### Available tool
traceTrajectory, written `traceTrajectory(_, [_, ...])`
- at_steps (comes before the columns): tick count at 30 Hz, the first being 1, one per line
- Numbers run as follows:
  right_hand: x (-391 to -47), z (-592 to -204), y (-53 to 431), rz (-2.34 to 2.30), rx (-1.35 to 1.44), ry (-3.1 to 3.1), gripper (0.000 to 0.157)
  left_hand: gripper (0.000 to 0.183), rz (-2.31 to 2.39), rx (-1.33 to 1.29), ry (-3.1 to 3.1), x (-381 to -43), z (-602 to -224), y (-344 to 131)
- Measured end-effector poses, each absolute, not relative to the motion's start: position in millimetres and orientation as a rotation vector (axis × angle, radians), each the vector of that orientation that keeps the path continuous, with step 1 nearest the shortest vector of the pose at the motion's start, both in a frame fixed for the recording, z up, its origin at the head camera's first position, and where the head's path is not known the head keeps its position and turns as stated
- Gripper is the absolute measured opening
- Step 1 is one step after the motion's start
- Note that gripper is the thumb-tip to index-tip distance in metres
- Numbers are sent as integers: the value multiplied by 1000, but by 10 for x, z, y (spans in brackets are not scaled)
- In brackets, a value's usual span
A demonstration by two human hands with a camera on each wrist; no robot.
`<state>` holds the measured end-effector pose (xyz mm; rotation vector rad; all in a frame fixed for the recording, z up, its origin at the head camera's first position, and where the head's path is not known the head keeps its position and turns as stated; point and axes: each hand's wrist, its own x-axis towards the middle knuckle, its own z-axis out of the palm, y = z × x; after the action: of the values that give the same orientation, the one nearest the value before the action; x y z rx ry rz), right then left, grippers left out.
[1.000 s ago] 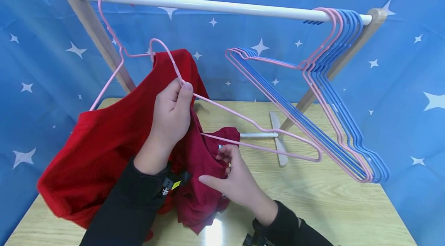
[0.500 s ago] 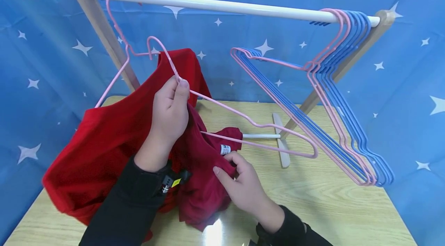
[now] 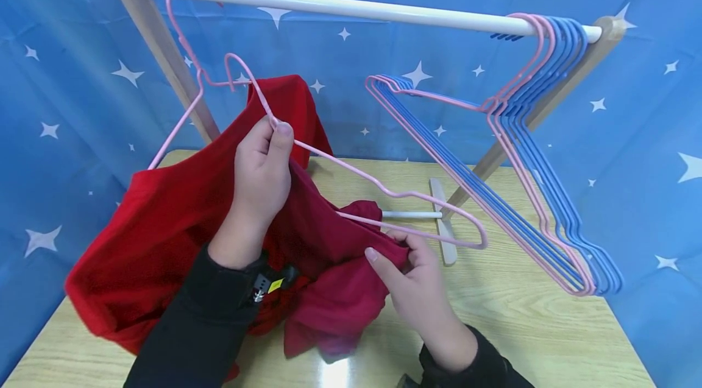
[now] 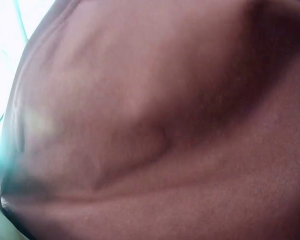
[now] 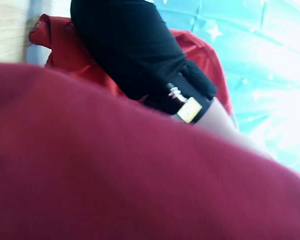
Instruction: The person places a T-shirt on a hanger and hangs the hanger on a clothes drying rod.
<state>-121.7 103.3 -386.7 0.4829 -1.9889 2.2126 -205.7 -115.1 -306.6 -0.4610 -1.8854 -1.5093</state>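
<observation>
My left hand (image 3: 263, 172) grips a pink hanger (image 3: 378, 184) just below its hook, thumb on top. A dark red garment (image 3: 351, 272) hangs from that hanger's left part, its edge drawn along the lower bar. With thumb and fingers my right hand (image 3: 419, 284) pinches the garment's edge close under the hanger's right end, which sticks out bare. Cloth of the dark red garment (image 4: 155, 125) fills the left wrist view. In the right wrist view the same garment (image 5: 130, 170) covers the lower half, with the left sleeve (image 5: 125, 45) behind it.
A bright red garment (image 3: 181, 223) hangs at the left on another pink hanger (image 3: 183, 47), hooked on the rack's white rail (image 3: 351, 7). Several blue and pink hangers (image 3: 526, 132) hang at the right end. The rack stands on a wooden table (image 3: 526, 327) before a blue star curtain (image 3: 351, 102).
My right hand has taken hold of the dark red garment's edge and drawn it right along the hanger. The garment's inner label has gone from sight. My left hand and hanger shifted slightly left.
</observation>
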Motion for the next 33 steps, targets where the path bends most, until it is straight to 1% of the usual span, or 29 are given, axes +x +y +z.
traceTrajectory(4, [-1196, -3796, 1101, 2163, 572, -1937, 22, 27, -1534, -435, -1885, -2059, -3054, -1151])
traceTrajectory(8, [-1141, -3729, 1153, 2123, 594, -1923, 23, 26, -1558, -416, -1888, -2058, -3055, -1148])
traceTrajectory(13, [-1063, -3656, 1201, 2064, 577, -1899, 22, 32, -1550, -381, -1919, -2060, -3050, -1142])
traceTrajectory(16, [-1032, -3628, 1233, 2055, 621, -1843, 23, 34, -1547, -364, -1934, -2062, -3052, -1144])
traceTrajectory(20, [-1030, -3596, 1283, 2033, 717, -1704, 25, 33, -1551, -359, -1941, -2060, -3052, -1150])
traceTrajectory(25, [-1021, -3563, 1351, 1979, 738, -1596, 26, 29, -1532, -346, -1959, -2055, -3066, -1149])
traceTrajectory(29, [-1012, -3552, 1386, 1933, 767, -1530, 27, 30, -1508, -328, -1993, -2054, -3092, -1145])
traceTrajectory(33, [-1029, -3528, 1396, 1937, 831, -1421, 23, 32, -1490, -311, -2010, -2053, -3116, -1149])
